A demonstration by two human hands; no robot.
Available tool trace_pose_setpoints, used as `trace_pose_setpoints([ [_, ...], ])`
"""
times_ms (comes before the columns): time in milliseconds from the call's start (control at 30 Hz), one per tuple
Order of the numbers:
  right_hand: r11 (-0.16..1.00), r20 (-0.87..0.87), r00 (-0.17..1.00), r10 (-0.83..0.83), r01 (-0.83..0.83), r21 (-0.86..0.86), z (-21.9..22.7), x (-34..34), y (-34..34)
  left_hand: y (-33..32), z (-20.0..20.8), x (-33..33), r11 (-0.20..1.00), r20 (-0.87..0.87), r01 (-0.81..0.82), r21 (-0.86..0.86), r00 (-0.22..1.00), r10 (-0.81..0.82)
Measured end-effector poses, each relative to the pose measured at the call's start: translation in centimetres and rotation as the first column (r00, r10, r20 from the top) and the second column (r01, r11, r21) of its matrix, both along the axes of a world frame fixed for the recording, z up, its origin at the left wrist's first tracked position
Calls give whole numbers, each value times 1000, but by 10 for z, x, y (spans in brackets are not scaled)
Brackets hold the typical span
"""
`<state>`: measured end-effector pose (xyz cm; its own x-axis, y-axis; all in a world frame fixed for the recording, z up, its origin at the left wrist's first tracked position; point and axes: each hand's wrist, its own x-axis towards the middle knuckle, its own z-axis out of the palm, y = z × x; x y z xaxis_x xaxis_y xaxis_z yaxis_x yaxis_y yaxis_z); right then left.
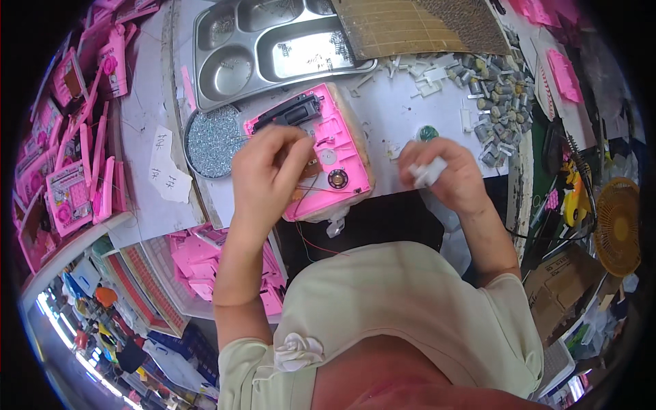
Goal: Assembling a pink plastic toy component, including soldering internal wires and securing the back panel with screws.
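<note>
A pink plastic housing [346, 148] rests on a padded, plastic-wrapped block. Fitted in it are a black part [287, 113] along its far side and a small round speaker [337, 179] near its right edge. My left hand [268, 167] is over the housing's left side, fingers curled and thumb drawn in. Whatever those fingers may hold is hidden. Right of the housing, my right hand [447, 179] is raised, closed on a white plastic piece [429, 171] that looks slightly blurred. Thin wires hang from the housing's near edge.
A round dish of small screws [214, 143] lies left of the housing. Behind it stands a steel compartment tray [229, 72], partly under cardboard [417, 31]. Several small motors [502, 102] with white parts are heaped at the right. Pink housings [68, 198] pile up at far left.
</note>
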<state>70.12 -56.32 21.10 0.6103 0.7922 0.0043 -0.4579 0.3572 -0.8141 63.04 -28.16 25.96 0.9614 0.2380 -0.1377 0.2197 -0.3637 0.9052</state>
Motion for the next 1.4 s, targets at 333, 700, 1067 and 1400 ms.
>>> trace_pose_setpoints([
  [333, 981, 125, 976, -179, 187, -56, -6, 16, -2, -13, -29, 10, 641, 188, 213, 738, 847, -498],
  [700, 971, 364, 919, -150, 206, -120, 11, 25, 9, -25, -12, 50, 250, -360, 619, 744, 687, -631],
  [1067, 842, 935, 335, 120, 465, -275, 12, 26, 50, 11, -39, -24, 961, 48, -94, -260, 993, 110],
  [1400, 902, 951, -27, 308, 328, -282, 21, 41, 85, -3, -57, -26, 975, 205, -107, -194, 968, 147],
])
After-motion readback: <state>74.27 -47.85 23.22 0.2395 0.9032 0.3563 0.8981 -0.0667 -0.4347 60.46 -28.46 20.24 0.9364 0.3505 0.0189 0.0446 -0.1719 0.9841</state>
